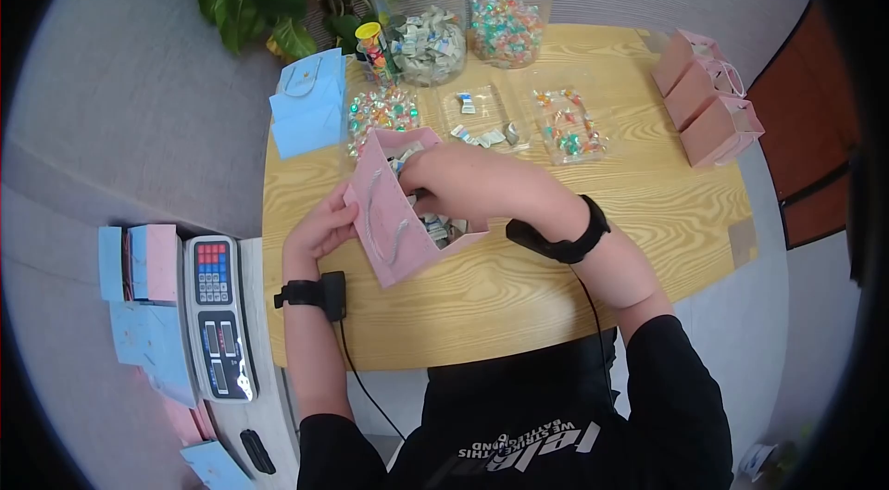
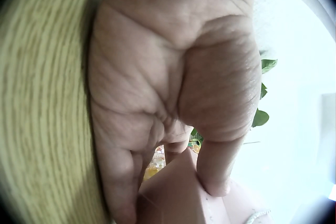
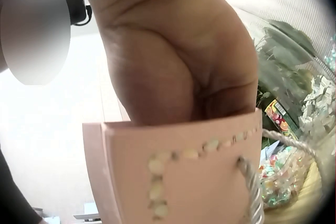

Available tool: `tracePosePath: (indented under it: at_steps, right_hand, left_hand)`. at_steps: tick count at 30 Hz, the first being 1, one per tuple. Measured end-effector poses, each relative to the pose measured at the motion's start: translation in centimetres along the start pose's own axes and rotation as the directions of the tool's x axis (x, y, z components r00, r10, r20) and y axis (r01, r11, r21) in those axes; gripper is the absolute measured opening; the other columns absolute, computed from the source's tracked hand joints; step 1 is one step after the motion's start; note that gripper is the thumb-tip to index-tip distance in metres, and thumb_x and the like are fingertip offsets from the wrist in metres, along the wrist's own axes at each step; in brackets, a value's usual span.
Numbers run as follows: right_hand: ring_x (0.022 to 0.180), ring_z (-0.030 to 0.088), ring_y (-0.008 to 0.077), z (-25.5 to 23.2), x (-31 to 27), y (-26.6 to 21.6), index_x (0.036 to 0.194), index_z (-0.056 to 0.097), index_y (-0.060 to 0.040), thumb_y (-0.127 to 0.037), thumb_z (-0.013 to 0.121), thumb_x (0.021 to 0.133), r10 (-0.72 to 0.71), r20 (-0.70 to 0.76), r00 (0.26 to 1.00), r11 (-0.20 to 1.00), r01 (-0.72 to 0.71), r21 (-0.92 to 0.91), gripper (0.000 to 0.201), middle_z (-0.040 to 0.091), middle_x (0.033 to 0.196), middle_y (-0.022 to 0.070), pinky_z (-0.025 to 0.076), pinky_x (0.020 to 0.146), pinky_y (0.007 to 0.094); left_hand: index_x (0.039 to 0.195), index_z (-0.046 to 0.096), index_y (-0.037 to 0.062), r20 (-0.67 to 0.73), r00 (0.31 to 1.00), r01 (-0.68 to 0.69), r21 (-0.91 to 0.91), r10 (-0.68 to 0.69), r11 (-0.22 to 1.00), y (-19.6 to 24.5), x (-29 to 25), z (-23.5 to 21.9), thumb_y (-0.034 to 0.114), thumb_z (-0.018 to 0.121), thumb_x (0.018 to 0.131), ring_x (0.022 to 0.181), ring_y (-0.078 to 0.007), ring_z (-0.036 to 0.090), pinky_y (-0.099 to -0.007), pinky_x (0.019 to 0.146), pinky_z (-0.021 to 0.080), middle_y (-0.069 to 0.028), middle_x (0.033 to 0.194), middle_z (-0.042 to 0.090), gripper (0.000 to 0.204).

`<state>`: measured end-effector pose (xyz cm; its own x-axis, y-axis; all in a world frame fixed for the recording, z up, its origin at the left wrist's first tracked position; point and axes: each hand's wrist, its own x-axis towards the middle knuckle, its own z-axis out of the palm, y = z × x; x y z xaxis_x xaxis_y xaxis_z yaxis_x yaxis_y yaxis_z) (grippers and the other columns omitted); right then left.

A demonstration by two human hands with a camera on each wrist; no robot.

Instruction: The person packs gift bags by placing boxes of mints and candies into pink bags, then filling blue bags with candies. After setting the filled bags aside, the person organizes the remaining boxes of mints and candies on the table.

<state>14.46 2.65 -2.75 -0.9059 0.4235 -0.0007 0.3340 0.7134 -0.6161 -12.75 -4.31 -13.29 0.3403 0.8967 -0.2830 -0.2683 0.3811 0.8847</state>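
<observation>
A pink paper gift bag (image 1: 394, 235) with silvery rope handles stands tilted on the table, its mouth facing right. White-wrapped pieces (image 1: 443, 231), which look like candies, fill part of it. My left hand (image 1: 324, 223) grips the bag's left side; in the left wrist view the thumb (image 2: 214, 174) presses one face at a corner and the fingers lie along the other. Into the mouth reaches my right hand (image 1: 449, 180), among the wrapped pieces. The right wrist view shows the bag wall (image 3: 184, 176) hiding its fingers, so I cannot tell whether they hold anything.
Clear trays with white pieces (image 1: 480, 134) and colourful candies (image 1: 569, 143) lie beyond the bag. Behind are jars of white pieces (image 1: 429, 50) and candies (image 1: 507, 31). Blue bags (image 1: 310, 106) stand left, pink bags (image 1: 713, 124) right. A scale (image 1: 220, 314) sits beside the table (image 1: 519, 305).
</observation>
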Motion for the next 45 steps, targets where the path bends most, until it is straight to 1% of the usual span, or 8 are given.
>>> tracePosePath:
  at_steps: [4,7,8,10,13,26,32,45]
  right_hand:
    - [0.076,0.064,0.0227,-2.8,-1.9,0.6,0.094,0.067,-0.0021,-0.007,0.068,0.078,-0.156,-0.272,0.95,0.981,0.182,0.073,0.017,0.066,0.084,0.011,0.051,0.066,0.035]
    - [0.073,0.064,0.0188,-5.2,-3.4,2.4,0.092,0.068,-0.0037,-0.01,0.069,0.079,-0.043,-0.432,0.901,0.996,0.074,0.054,0.015,0.066,0.079,0.0083,0.05,0.063,0.0324]
    - [0.073,0.064,0.0188,-5.4,-4.1,2.7,0.092,0.068,-0.0037,-0.01,0.069,0.079,-0.046,-0.427,0.903,0.996,0.075,0.051,0.015,0.066,0.079,0.0083,0.05,0.063,0.0324]
    - [0.073,0.065,0.0197,-5.7,-5.5,3.1,0.088,0.068,-0.0059,-0.017,0.069,0.079,0.337,-0.409,0.848,0.901,-0.416,-0.119,0.014,0.067,0.077,0.0084,0.05,0.064,0.034]
    - [0.073,0.066,0.0246,-2.9,-7.2,4.6,0.091,0.068,-0.0078,-0.025,0.07,0.078,0.329,-0.101,0.939,0.881,-0.343,-0.326,0.022,0.067,0.076,0.0094,0.05,0.065,0.0376]
    - [0.084,0.064,0.0333,1.3,-6.2,6.2,0.094,0.063,-0.0079,-0.021,0.067,0.078,0.275,-0.054,0.96,0.893,-0.276,-0.355,0.021,0.066,0.084,0.0127,0.049,0.069,0.0447]
    - [0.079,0.064,0.0276,-4.8,-3.6,5.7,0.094,0.066,-0.0099,-0.014,0.068,0.077,0.166,-0.438,0.884,0.9,-0.317,-0.298,0.018,0.065,0.081,0.0089,0.049,0.066,0.0406]
    - [0.084,0.069,0.0281,-1.0,1.4,11.8,0.086,0.072,-0.0061,-0.011,0.066,0.077,0.355,-0.139,0.924,0.664,-0.354,-0.659,0.011,0.071,0.088,0.0107,0.054,0.067,0.038]
  left_hand:
    - [0.15,0.019,0.0083,0.002,1.0,0.021,0.005,-0.021,1.0,0.1,0.1,0.0,0.031,0.07,0.085,0.123,-0.0187,0.049,-0.0368,0.098,0.046,-0.0056,0.141,0.043,0.085]
    - [0.15,0.019,0.0083,0.002,1.0,0.019,0.007,-0.019,1.0,-0.1,0.1,-0.3,0.032,0.07,0.085,0.124,-0.0187,0.049,-0.0365,0.098,0.046,-0.0058,0.141,0.043,0.085]
    - [0.15,0.019,0.0083,0.0,1.0,0.015,0.002,-0.015,1.0,-0.1,0.0,-0.3,0.032,0.07,0.085,0.124,-0.0187,0.049,-0.0365,0.098,0.046,-0.0058,0.141,0.043,0.085]
    - [0.146,0.028,0.0096,-0.006,1.0,0.021,0.008,-0.021,1.0,0.2,0.0,0.1,0.028,0.066,0.09,0.12,-0.0175,0.052,-0.0356,0.098,0.045,-0.0047,0.134,0.049,0.07]
    - [0.146,0.028,0.0095,-0.003,1.0,0.019,0.005,-0.019,1.0,0.4,-0.1,0.4,0.028,0.066,0.09,0.12,-0.0178,0.051,-0.0357,0.098,0.045,-0.0049,0.135,0.049,0.071]
    - [0.147,0.027,0.0098,0.013,1.0,0.01,0.007,-0.01,1.0,0.2,0.0,-0.1,0.029,0.066,0.09,0.12,-0.0177,0.052,-0.0352,0.096,0.047,-0.0058,0.135,0.048,0.072]
    - [0.147,0.025,0.0106,0.041,0.999,0.015,0.0,-0.015,1.0,0.2,0.2,0.0,0.028,0.065,0.09,0.118,-0.0162,0.053,-0.0339,0.095,0.047,-0.0049,0.135,0.048,0.073]
    - [0.147,0.026,0.0106,0.022,1.0,0.022,0.002,-0.022,1.0,0.2,0.1,0.0,0.023,0.062,0.092,0.118,-0.0164,0.053,-0.0335,0.095,0.048,-0.0047,0.136,0.048,0.067]
